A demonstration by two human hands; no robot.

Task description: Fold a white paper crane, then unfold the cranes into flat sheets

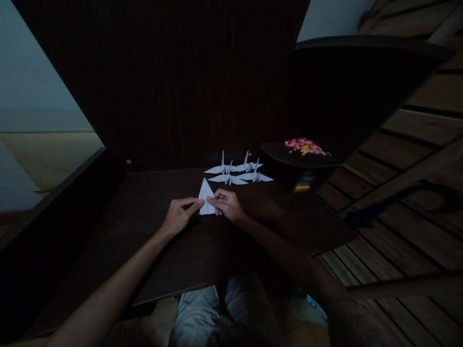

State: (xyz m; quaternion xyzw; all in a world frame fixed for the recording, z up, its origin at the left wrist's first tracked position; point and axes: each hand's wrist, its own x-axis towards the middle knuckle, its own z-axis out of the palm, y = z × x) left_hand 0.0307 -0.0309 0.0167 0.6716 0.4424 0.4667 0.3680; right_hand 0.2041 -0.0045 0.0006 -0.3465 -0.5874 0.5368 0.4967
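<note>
A white folded paper [206, 195], pointed at its top and split by a crease down the middle, is held up between my two hands just above the dark desk. My left hand [180, 212] pinches its left edge, thumb on the front face. On the right edge, my right hand [228, 205] grips it with the thumb pressed on the front and the fingers partly hidden behind. Several finished white paper cranes [229, 179] stand close together on the desk, just beyond the paper and to its right.
A small raised shelf [278, 153] at the right carries a heap of small colourful pieces [306, 145]. Under it lies a yellow-and-dark item [303, 183]. The dark desk top [162, 265] has a tall back panel and a left side board [54, 202]. Wooden slats [427, 231] stand at the right.
</note>
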